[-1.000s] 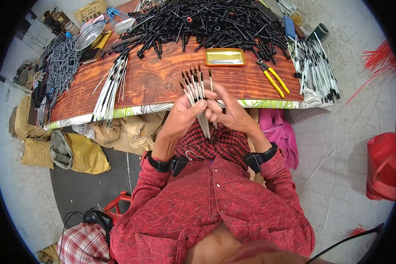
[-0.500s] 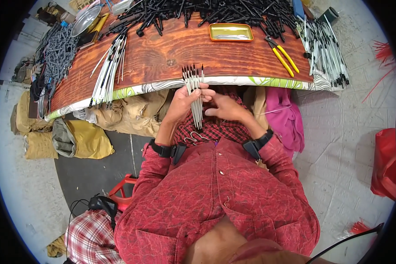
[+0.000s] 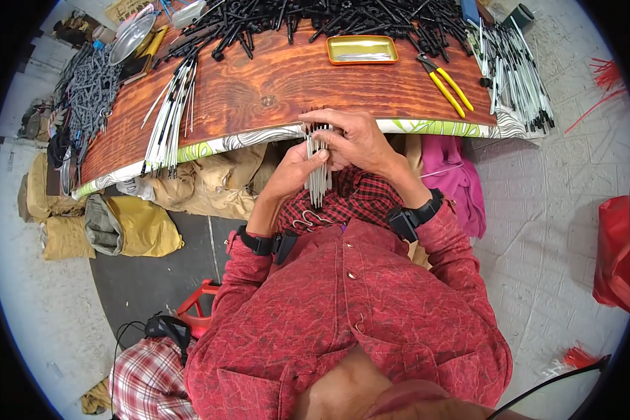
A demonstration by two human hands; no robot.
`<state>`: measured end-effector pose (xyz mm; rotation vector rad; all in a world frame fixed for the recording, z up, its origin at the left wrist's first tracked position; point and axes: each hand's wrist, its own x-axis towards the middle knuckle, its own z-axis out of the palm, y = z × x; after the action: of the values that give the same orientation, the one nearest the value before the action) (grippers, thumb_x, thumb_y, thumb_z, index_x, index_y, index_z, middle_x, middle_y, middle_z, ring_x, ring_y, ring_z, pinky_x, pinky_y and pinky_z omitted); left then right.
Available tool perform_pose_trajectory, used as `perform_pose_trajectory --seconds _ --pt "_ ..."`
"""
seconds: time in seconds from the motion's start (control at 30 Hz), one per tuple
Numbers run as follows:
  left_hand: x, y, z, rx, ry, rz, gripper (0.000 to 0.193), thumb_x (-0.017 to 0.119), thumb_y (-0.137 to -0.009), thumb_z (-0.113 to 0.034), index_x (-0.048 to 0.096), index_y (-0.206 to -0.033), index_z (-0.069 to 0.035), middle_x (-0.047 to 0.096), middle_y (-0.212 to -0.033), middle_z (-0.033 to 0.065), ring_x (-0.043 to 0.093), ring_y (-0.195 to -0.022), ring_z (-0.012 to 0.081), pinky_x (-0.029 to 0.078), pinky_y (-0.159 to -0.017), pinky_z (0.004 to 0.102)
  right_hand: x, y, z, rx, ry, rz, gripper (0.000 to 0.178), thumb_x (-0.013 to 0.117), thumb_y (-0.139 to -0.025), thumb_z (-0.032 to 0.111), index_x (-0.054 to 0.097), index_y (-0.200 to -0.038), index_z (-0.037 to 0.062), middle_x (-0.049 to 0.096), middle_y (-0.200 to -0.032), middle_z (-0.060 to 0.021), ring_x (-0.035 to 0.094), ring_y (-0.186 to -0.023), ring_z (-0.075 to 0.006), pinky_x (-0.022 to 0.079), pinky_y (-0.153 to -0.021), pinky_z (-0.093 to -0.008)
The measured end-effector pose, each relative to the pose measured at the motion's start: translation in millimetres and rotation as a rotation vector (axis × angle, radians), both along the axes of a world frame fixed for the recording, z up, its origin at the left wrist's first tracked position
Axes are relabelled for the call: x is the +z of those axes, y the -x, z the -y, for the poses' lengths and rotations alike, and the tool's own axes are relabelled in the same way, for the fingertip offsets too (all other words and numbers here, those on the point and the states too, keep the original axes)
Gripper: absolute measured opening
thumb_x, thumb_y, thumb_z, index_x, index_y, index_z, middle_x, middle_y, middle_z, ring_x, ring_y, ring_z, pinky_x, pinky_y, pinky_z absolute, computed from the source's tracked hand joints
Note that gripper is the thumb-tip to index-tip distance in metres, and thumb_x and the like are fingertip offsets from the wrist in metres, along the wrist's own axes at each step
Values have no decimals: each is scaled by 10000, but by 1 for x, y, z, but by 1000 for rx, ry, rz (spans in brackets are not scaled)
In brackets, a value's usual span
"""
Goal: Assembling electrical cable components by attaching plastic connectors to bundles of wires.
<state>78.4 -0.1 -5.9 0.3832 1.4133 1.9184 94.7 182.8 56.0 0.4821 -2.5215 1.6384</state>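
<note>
Left hand [image 3: 292,172] clasped rod bundle [image 3: 318,185]; right hand [image 3: 362,143] curled over its twelve-o'clock end, grip unclear.
Rods seemed light, stiff, best held mid-length.

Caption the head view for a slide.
Left hand grips pale rods, right hand over their upper ends, beside a wooden table.
</note>
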Motion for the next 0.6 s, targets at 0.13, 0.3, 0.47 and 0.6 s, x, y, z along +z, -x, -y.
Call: perform_pose_trajectory --seconds 0.13,0.3,0.47,0.6 --pt "9 1 -4 -33 -36 -18 281 488 -1042 -215 555 -1212 -1 644 -951 35 640 -890 125 533 -812 286 -4 2 -2 37 41 -31 301 672 -858 64 687 -1158 62 730 -948 -64 652 -696 -121 526 -658 -270" --pt "19 6 -3 -176 12 -103 284 464 -1048 -225 563 -1184 4 658 -950 53 647 -880 135 534 -810 285 -7 2 -1 3 180 -83 225 680 -858 107 704 -1075 49 729 -907 -78 684 -725 -146 532 -671 -286" --pt "-6 13 -3 -166 61 -116 292 463 -1044 -221 569 -1160 25 687 -948 99 666 -867 172 545 -809 314 -17 8 -4 -31 145 -95 202 682 -860 188 710 -1014 59 724 -843 -97 710 -767 -193 539 -698 -323" --pt "-3 14 -6 -78 83 -80 306 488 -1035 -245 564 -1140 32 696 -952 145 679 -860 208 550 -825 348 -9 16 -40 -190 140 -205 199 671 -882 168 701 -1030 39 725 -874 -87 697 -776 -159 534 -691 -294"
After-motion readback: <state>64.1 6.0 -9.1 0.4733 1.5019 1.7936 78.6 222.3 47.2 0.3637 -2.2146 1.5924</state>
